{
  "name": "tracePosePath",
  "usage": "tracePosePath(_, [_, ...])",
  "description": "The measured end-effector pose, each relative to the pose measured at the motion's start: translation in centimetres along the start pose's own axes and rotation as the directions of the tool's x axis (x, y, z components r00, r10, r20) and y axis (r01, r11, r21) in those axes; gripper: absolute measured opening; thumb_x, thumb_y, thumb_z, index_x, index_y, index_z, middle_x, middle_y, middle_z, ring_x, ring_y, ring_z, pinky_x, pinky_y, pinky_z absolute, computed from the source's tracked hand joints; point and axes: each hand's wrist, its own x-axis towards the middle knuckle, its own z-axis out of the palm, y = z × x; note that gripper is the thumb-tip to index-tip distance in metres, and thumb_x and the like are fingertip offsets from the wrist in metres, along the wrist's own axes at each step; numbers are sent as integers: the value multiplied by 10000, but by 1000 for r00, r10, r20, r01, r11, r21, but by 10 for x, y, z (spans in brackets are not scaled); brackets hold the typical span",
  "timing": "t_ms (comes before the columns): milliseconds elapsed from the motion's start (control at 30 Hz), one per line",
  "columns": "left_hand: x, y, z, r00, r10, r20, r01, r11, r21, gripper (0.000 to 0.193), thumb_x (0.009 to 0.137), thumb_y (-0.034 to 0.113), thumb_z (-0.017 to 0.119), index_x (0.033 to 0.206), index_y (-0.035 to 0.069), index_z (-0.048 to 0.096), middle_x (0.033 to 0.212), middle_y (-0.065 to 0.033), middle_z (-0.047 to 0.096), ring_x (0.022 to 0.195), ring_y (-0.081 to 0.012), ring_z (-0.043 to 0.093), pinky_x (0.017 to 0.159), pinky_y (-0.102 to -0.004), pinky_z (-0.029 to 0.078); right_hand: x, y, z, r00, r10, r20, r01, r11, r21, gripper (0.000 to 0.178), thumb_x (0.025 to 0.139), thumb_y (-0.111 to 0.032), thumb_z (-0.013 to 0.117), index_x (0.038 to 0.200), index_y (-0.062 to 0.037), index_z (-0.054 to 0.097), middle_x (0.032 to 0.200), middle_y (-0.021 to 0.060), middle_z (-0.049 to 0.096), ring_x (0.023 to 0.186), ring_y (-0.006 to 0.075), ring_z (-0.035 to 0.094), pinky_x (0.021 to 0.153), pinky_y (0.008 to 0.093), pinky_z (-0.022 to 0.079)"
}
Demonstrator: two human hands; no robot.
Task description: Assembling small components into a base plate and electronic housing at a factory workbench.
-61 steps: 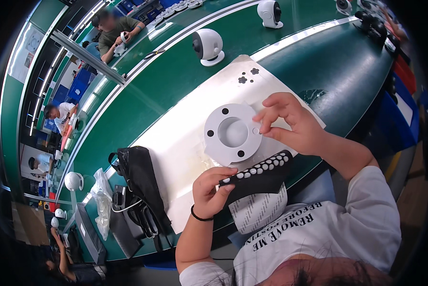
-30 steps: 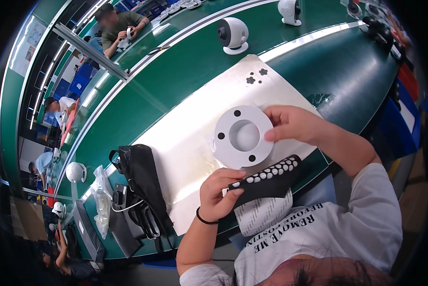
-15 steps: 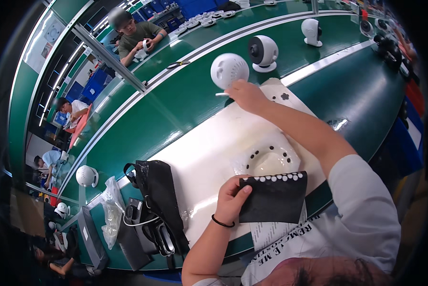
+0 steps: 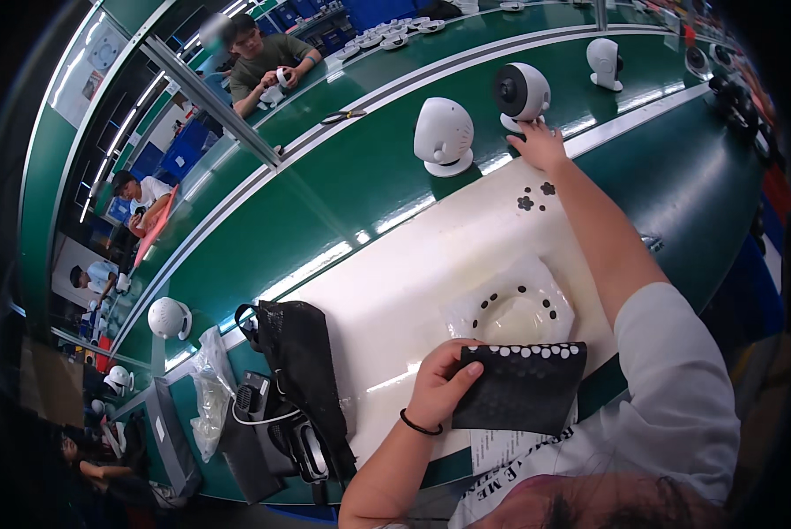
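Note:
My left hand [image 4: 448,379] grips a black sheet [image 4: 523,392] by its left edge, thumb on top. A row of white round pads [image 4: 536,351] runs along the sheet's upper edge. My right hand [image 4: 541,145] is stretched forward with fingers apart, at the base of a white rounded device with a black round front [image 4: 520,92]. Whether the fingertips touch that base is hard to see. To its left, another white rounded device [image 4: 444,132] stands upright on its round foot on the green surface. Further right is a third white device [image 4: 603,66].
On the white mat [image 4: 386,291] lie a clear-wrapped ring with dark dots [image 4: 519,304] and dark flower-shaped marks [image 4: 526,203]. A black bag [image 4: 294,361], a plastic bag [image 4: 210,388] and another white device [image 4: 168,317] are at left. A co-worker [image 4: 267,66] sits across the line.
My right hand has let go of the nearer white device, which now stands upright, and has moved right to the black-fronted one. The left hand still holds the black sheet.

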Motion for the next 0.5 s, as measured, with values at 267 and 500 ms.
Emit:
tracePosePath(267, [-4,7,3,997,-69,-18,68,997,-30,145,821,80,561,937,-5,545,991,-44,537,893,-110,503,794,-232,396,-14,8,-25,884,-193,-427,248,966,77,180,761,-216,603,908,-117,571,941,33,544,977,214,471,824,416,342])
tracePosePath(500, [-9,0,5,997,52,-48,-49,997,66,154,819,74,564,950,-5,544,981,-45,536,879,-101,502,775,-226,401,-75,-14,-113,607,-435,-665,620,783,54,250,733,-241,651,889,-60,575,791,94,594,721,257,569,592,319,462])
